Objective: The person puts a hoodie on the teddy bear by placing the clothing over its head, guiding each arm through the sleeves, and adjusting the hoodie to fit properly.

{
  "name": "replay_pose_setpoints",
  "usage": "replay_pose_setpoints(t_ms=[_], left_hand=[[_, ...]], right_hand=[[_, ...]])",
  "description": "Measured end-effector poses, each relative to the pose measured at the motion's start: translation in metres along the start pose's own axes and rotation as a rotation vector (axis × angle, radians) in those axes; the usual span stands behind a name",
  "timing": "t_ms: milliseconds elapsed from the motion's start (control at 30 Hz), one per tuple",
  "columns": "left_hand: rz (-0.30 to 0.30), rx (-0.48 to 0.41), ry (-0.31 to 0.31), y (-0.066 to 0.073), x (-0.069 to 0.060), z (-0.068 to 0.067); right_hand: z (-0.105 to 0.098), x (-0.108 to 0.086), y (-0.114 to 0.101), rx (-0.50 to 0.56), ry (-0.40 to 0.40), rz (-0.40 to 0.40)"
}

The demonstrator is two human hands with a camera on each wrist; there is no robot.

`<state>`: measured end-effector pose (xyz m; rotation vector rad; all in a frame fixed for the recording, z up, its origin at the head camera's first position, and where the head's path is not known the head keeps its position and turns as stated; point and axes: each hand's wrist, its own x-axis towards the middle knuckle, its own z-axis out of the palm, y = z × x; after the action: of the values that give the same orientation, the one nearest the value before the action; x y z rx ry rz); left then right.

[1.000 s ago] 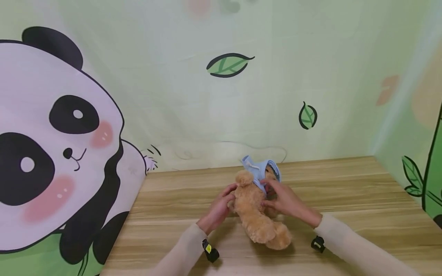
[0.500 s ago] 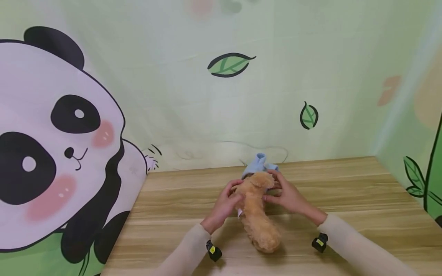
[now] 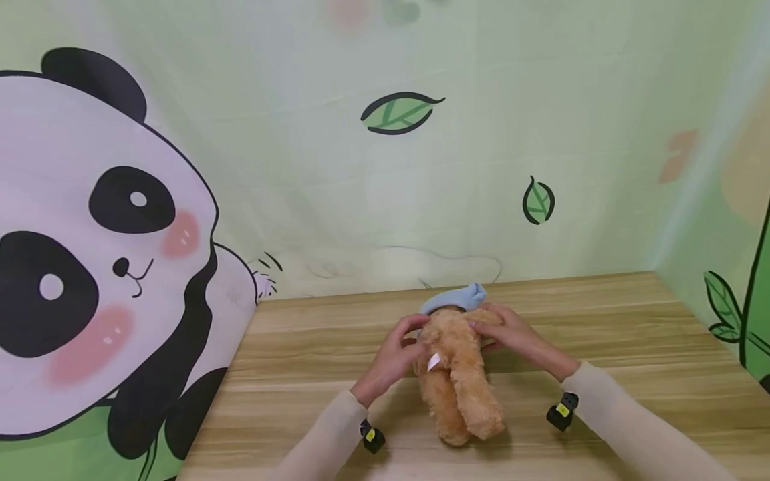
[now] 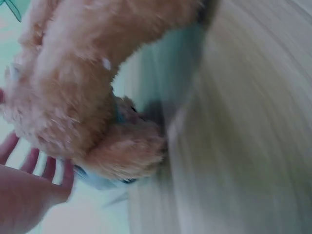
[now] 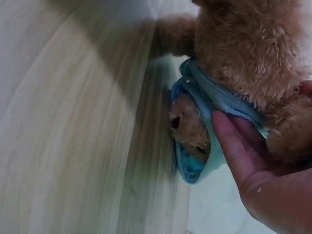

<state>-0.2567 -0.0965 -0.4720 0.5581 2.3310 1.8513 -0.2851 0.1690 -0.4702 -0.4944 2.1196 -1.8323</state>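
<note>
A light-brown plush teddy bear [image 3: 460, 364] is back-up on the table, its legs toward me and a small white tag on its lower back. A light-blue hooded garment [image 3: 454, 298] covers its head at the far end. The bear's face [image 5: 187, 122] shows inside the hood in the right wrist view, turned toward the tabletop. My left hand [image 3: 394, 354] holds the bear's left side, thumb on the back and fingers reaching round. On the other side, my right hand [image 3: 517, 334] grips near the bear's right arm, thumb on top and fingers beneath the body.
The wood-grain table [image 3: 313, 354] meets a pale green fabric backdrop [image 3: 301, 167] close behind the bear. A large printed panda [image 3: 150, 267] fills the left side. Black wrist cameras [image 3: 561, 412] are worn below both sleeves.
Between my hands, the bear has rolled from its side to back-up. Its legs now lie apart, the white tag shows on top, and the blue hood has turned downward.
</note>
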Motion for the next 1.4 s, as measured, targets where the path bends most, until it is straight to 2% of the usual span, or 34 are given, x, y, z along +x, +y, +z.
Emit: replay_pose_setpoints(t_ms=[67,133,300,367,500,567,600,700,767,833,933,1000,1133,1233,1300,1400], left_hand=[[-0.031,0.004,-0.037,-0.006,-0.001,0.0],[-0.031,0.027,-0.053,-0.01,0.0,0.001],[0.075,0.102,-0.014,-0.01,0.004,0.004],[0.101,0.142,-0.018,-0.01,0.005,0.005],[0.128,0.217,-0.062,-0.005,0.006,0.005],[0.138,0.234,-0.077,-0.004,0.005,0.005],[0.146,0.236,-0.078,-0.003,0.005,0.005],[0.17,0.251,-0.072,-0.003,0.005,0.005],[0.181,0.262,-0.07,-0.003,0.006,0.006],[0.184,0.286,-0.067,-0.003,0.008,0.008],[0.18,0.305,-0.07,-0.001,0.013,0.01],[0.191,0.332,-0.057,0.002,0.018,0.01],[0.25,0.457,0.028,0.009,0.033,0.009],[0.252,0.582,0.09,0.013,0.045,0.007],[0.219,0.646,0.084,0.015,0.051,0.007],[0.178,0.745,0.034,0.015,0.06,0.008]], right_hand=[[-0.001,-0.001,0.001,-0.043,0.005,0.009],[-0.002,-0.002,0.001,-0.068,0.016,0.014],[0.001,0.0,0.0,-0.011,-0.003,0.02],[0.001,0.0,0.0,-0.027,-0.014,0.021],[0.001,-0.004,-0.002,-0.248,0.034,0.015],[0.002,-0.007,-0.004,-0.303,0.033,0.006],[0.004,-0.008,-0.004,-0.296,0.023,0.005],[0.007,-0.011,-0.005,-0.181,-0.032,0.003],[0.006,-0.012,-0.005,-0.187,-0.039,-0.012],[0.003,-0.012,-0.005,-0.331,0.014,-0.045],[-0.001,-0.011,-0.005,-0.621,0.147,-0.114],[-0.002,-0.009,-0.005,-0.762,0.231,-0.15],[0.0,-0.005,-0.006,-0.888,0.348,-0.235],[0.001,0.001,-0.009,-0.958,0.412,-0.288],[0.001,0.005,-0.01,-1.014,0.413,-0.317],[0.0,0.012,-0.011,-1.074,0.358,-0.343]])
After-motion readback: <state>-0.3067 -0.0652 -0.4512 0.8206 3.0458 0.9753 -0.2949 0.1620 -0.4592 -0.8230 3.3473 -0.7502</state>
